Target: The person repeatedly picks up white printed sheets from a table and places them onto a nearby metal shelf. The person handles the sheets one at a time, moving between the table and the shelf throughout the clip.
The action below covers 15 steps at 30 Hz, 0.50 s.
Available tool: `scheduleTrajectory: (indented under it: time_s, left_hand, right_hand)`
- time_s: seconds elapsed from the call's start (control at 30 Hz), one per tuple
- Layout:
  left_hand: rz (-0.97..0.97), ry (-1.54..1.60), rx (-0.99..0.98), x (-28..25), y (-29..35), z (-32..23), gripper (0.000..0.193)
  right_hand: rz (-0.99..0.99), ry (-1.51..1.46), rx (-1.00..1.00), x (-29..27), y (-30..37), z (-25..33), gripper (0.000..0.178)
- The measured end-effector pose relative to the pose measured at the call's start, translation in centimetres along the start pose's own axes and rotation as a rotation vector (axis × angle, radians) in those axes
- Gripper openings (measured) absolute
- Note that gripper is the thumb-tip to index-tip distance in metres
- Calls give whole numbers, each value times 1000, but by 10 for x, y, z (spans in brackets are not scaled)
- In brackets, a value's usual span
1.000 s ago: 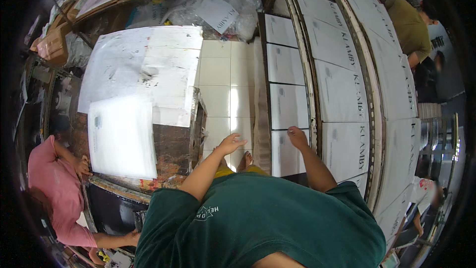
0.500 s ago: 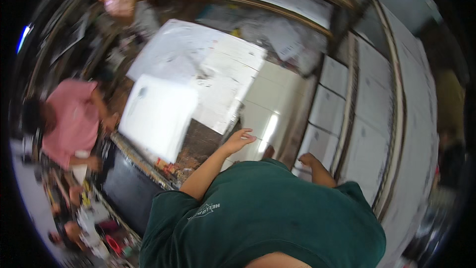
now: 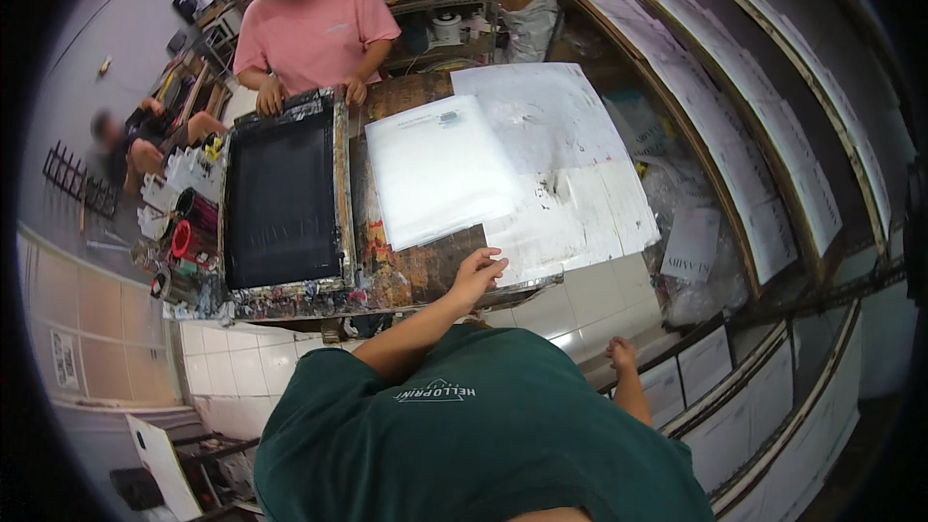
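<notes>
My left hand point(image 3: 478, 275) hovers by the near edge of the work table, just off the lower edge of a stack of white sheets point(image 3: 435, 179). Its fingers are spread and nothing is in them. Lower and to the right, my right hand point(image 3: 622, 353) hangs over the floor near a rack, fingers loosely bent and empty. The stack has a small dark print at its far end and lies partly over larger, stained white boards point(image 3: 580, 222). Left of it sits a screen-printing frame point(image 3: 280, 203) with dark mesh. A co-worker in a pink shirt point(image 3: 314, 29) has both hands at the frame's far end.
Long racks point(image 3: 715, 145) holding printed white sheets curve along the right side, with another rack point(image 3: 735, 377) near my right arm. Ink containers point(image 3: 193, 242) crowd the table's left end. Clear plastic bags point(image 3: 701, 295) lie beyond the boards. Another person point(image 3: 145, 150) sits at the far left.
My view has swung to the right, so the table, frame and co-worker now appear straight ahead and sharper. My left hand stays near the table edge; my right hand remains low at my side.
</notes>
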<state>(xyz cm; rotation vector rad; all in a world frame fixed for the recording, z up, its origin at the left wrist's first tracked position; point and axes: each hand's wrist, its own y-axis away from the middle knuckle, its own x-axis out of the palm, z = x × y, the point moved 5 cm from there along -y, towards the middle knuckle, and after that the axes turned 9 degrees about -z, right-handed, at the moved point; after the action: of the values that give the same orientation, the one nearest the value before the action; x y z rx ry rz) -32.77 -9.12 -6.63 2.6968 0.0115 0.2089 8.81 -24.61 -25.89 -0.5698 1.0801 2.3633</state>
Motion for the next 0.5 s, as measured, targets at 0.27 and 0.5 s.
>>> scheduleTrajectory:
  time_s: [0.27, 0.5]
  left_hand:
    - [-135, 361, -73, -13, -34, -13, 44]
    - [-207, 532, -111, -40, -68, -1, 43]
  right_hand:
    - [149, 32, 75, 8, -7, -44, 40]
    - [153, 160, 99, -24, 48, -22, 31]
